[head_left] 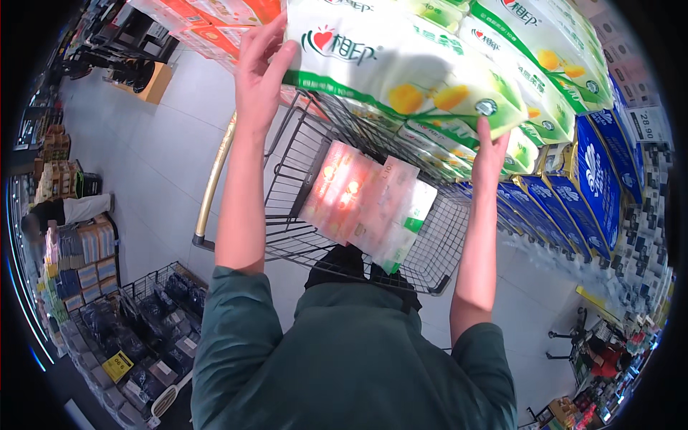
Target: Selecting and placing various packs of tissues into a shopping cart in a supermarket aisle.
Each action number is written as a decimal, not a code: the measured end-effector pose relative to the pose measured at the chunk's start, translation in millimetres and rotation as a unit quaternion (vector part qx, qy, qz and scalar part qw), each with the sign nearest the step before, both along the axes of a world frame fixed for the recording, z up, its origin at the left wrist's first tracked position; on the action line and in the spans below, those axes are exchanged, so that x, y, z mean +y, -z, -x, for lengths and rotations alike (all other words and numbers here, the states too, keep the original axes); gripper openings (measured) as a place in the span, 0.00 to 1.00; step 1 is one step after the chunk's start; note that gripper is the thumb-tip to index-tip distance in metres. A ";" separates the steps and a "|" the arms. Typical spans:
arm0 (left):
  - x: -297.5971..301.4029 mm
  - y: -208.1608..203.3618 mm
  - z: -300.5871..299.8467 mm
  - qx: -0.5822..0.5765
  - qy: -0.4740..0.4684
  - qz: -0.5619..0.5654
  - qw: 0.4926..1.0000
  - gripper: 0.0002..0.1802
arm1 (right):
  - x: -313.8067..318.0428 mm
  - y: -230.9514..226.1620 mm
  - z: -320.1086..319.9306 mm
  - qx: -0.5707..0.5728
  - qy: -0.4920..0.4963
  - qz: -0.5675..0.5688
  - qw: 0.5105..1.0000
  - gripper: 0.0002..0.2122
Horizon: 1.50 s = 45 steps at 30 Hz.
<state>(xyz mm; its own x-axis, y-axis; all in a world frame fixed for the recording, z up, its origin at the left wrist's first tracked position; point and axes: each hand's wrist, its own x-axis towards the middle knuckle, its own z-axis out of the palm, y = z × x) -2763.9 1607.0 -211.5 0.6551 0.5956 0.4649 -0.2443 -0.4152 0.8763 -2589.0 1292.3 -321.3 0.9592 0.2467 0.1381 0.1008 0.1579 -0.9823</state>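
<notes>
A large white and green plastic-wrapped pack of paper rolls, printed with yellow tulips, spans between my two hands in front of the shelf stack. My left hand grips its left end, thumb on the front face and fingers at the edge. My right hand holds the lower right corner, thumb on the front and the other fingers partly hidden. Below it stands a black wire shopping cart close against my body. In the cart lie an orange and pink pack and a paler pack with a green end.
More green and white packs are stacked at the upper right, beside blue cartons. Orange packs rise at the upper left. A wire bin of dark bagged goods stands at lower left. Another person is at the far left.
</notes>
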 end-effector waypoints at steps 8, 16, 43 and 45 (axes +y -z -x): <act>-72.2 80.9 59.6 0.104 0.127 0.423 0.891 0.50 | -90.1 52.5 78.5 0.199 -0.043 -0.115 0.972 0.26; -208.4 126.7 96.4 0.272 0.166 0.213 0.924 0.47 | -205.8 169.7 149.5 0.422 -0.019 0.014 0.906 0.30; -373.1 295.4 6.7 0.388 0.053 -0.209 0.896 0.58 | -269.7 257.7 285.0 0.211 -0.085 0.296 0.928 0.25; -366.0 278.7 8.2 0.380 0.027 -0.250 0.890 0.58 | -272.9 260.3 284.0 0.215 -0.093 0.287 0.929 0.24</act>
